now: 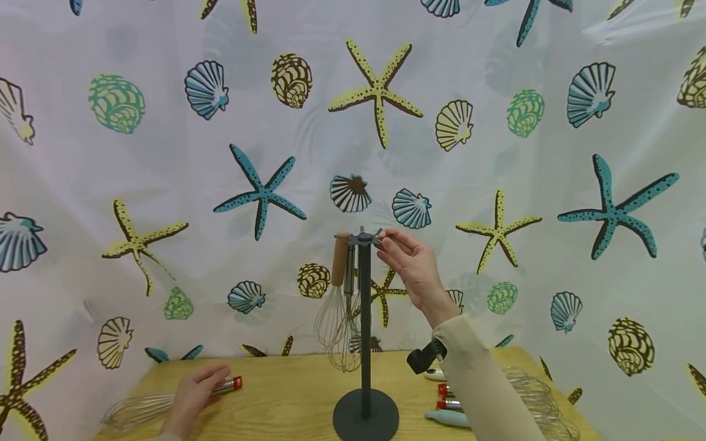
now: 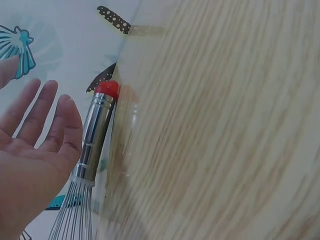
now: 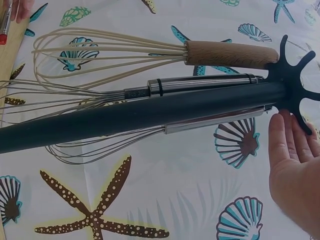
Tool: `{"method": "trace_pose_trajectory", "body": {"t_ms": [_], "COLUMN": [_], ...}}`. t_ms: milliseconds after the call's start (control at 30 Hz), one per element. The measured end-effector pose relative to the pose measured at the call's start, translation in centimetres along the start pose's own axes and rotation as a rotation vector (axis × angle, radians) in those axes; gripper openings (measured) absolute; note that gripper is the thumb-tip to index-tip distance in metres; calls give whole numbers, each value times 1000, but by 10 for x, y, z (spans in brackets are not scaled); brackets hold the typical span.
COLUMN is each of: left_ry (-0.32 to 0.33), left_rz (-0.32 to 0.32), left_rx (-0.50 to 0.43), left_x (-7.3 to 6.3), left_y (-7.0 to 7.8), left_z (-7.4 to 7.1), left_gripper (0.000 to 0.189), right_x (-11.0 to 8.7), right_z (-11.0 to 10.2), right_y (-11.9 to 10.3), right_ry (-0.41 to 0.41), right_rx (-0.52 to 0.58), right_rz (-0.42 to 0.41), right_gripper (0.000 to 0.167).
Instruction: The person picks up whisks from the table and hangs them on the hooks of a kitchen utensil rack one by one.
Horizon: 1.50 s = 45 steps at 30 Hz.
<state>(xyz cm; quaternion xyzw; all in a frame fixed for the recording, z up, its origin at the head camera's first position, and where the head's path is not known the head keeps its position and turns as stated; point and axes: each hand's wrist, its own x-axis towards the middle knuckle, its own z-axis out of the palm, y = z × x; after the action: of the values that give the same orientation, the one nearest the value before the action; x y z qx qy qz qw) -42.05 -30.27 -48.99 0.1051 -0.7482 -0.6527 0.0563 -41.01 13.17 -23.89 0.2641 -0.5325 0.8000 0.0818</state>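
A dark whisk stand (image 1: 365, 318) rises from a round base on the table. From its top hooks (image 3: 292, 82) hang a wooden-handled whisk (image 3: 230, 54), a steel whisk (image 3: 200, 85) and another steel whisk (image 3: 215, 121), partly behind the post. My right hand (image 1: 410, 263) is up at the stand's top, fingertips at one hook and near the last whisk's handle end; its fingers look fairly straight in the right wrist view. Low on the left, my left hand (image 1: 193, 392), fingers loosely spread, is beside a steel whisk (image 2: 92, 145) with a red handle end, lying on the table.
Several more whisks (image 1: 532, 398) lie on the table's right side, partly behind my right sleeve; red ends and a pale blue handle (image 1: 448, 418) show. The wooden table (image 1: 276, 392) meets a white curtain (image 1: 165, 171) printed with shells and starfish.
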Motion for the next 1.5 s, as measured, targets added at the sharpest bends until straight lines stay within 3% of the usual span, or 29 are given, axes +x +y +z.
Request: {"method": "trace_pose_trajectory", "body": {"t_ms": [367, 433, 667, 833, 1233, 1367, 1500], "left_ry": [79, 65, -77, -117, -196, -208, -231], "left_rz": [62, 59, 81, 99, 40, 14, 31], "left_rx": [168, 205, 327, 396, 352, 351, 361], "left_x": [4, 6, 5, 4, 3, 4, 2], "left_y": [-16, -17, -13, -13, -15, -10, -4], "left_z": [-16, -19, -28, -30, -34, -36, -38], "left_gripper": [65, 67, 70, 65, 50, 49, 52], "right_x": [0, 0, 0, -1, -2, -2, -2], "right_z": [2, 1, 0, -1, -1, -1, -1], "right_y": [-2, -3, -6, -5, -3, -4, -4], "right_ry": [-11, -11, -21, -17, -6, -10, -16], "right_rx": [-11, -18, -20, -15, 8, 12, 30], "right_rz": [4, 3, 6, 13, 21, 17, 14], "right_gripper": [40, 41, 45, 45, 38, 41, 43]}}
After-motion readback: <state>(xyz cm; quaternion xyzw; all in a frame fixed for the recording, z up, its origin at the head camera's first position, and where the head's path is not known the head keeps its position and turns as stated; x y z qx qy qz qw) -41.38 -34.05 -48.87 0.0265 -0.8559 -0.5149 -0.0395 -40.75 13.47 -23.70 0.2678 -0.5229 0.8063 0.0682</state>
